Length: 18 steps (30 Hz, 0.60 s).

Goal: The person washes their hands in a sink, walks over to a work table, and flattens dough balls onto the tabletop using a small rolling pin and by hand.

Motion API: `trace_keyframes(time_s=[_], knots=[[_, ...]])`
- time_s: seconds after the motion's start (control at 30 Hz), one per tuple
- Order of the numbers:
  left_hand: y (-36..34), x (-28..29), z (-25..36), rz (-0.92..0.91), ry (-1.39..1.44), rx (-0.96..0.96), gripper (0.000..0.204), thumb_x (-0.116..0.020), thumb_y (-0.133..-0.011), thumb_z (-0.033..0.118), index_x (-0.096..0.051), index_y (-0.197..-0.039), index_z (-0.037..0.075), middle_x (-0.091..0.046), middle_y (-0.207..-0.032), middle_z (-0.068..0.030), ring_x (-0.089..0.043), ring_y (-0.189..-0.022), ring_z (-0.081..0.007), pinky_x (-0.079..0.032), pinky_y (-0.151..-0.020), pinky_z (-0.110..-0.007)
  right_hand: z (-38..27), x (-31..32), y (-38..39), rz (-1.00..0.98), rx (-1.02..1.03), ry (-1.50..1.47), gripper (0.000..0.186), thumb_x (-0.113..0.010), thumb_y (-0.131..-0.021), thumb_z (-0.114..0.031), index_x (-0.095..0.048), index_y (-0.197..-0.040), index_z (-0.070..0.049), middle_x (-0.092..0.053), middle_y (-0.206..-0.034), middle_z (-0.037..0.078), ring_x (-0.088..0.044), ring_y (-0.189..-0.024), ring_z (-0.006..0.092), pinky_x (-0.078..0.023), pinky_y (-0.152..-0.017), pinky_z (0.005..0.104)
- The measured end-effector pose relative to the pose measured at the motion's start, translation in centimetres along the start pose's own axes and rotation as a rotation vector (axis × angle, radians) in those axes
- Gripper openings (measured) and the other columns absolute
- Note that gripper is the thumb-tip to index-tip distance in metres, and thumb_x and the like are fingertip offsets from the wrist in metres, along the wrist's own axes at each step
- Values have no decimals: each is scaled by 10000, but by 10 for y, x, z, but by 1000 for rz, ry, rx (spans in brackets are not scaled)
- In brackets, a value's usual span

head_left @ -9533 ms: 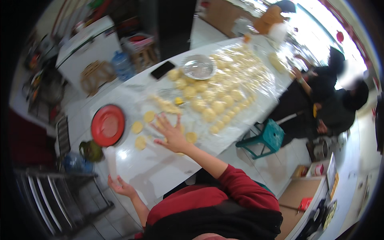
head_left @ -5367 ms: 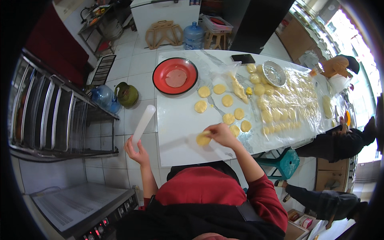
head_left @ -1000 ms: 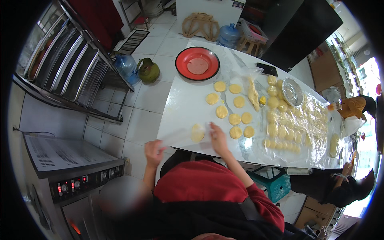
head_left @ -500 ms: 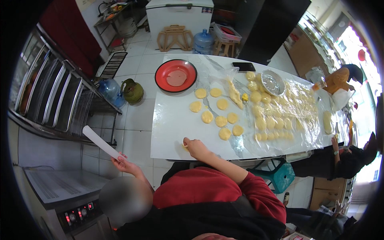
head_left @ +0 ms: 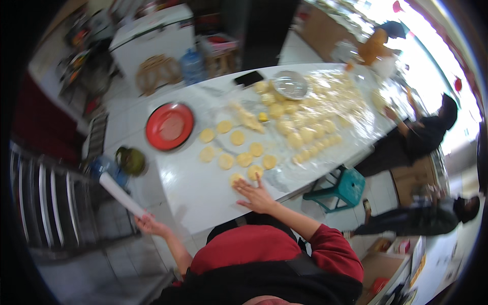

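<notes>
My left hand (head_left: 151,224) is closed round the lower end of a long white rolling pin (head_left: 122,195), held off the table's left side. Over the table's near part, my right hand (head_left: 260,197) has its fingers spread. Its fingertips reach two flat yellow dough rounds (head_left: 254,173) at the near end of a loose group. Several more dough rounds (head_left: 226,161) lie just beyond. A red dish (head_left: 154,127) with a dark rim holds a pinkish flat mass (head_left: 172,128) at the far left of the table.
Rows of dough balls (head_left: 306,134) under clear plastic cover the right part of the white table (head_left: 195,201). A foil bowl (head_left: 291,85) and a black phone (head_left: 248,78) are at the back. A teal stool (head_left: 351,184) stands by the near edge; people work at right.
My right hand has gone from pinching a yellow dough piece at the near edge to lying spread by the dough rounds. The view has turned rightward; the pin stays in my left hand.
</notes>
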<state>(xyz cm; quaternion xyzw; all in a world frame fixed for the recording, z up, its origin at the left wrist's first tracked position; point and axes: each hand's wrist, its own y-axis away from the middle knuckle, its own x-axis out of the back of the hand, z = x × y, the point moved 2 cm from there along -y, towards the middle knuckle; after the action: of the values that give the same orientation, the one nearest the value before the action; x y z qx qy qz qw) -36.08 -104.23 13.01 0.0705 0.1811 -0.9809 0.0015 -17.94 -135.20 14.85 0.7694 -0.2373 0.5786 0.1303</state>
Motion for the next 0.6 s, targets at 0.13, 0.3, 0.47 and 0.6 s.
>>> trace_keyframes(time_s=[0.13, 0.3, 0.47, 0.6], knots=[[3, -40, 15, -120, 28, 18, 395, -478, -862, 286, -423, -1109, -16, -515, -885, -81, -445, -689, -121, -364, -601, -237, -15, 3, -11, 26, -111, -11, 649, -390, -821, -506, -294, -1293, -72, -251, -1363, 95, -183, -1283, 207, 21, -992, 565], [20, -98, 21, -314, 8, 21, 440, -473, -861, 329, -425, -1115, -28, -510, -901, -75, -438, -665, -118, -355, -603, -227, -15, -2, -13, 55, -97, -88, 667, -391, -814, -525, -285, -1299, -79, -241, -1367, 102, -191, -1281, 213, 35, -981, 577], [53, -157, 43, -324, 133, 36, 435, -450, -868, 338, -432, -1085, -38, -498, -863, -71, -431, -656, -113, -352, -594, -229, 56, 78, 13, 501, -420, -243, 652, -547, -767, -393, -303, -1273, -61, -270, -1330, 160, -242, -1249, 264, 3, -990, 546], [93, -189, 57, -334, 38, -9, 439, -409, -873, 393, -449, -978, -31, -492, -845, -95, -413, -642, -132, -343, -585, -262, 209, 137, 120, 1357, -991, -240, 642, -655, -719, -261, -329, -1194, 23, -323, -1237, 187, -301, -1160, 286, -233, -973, 355]])
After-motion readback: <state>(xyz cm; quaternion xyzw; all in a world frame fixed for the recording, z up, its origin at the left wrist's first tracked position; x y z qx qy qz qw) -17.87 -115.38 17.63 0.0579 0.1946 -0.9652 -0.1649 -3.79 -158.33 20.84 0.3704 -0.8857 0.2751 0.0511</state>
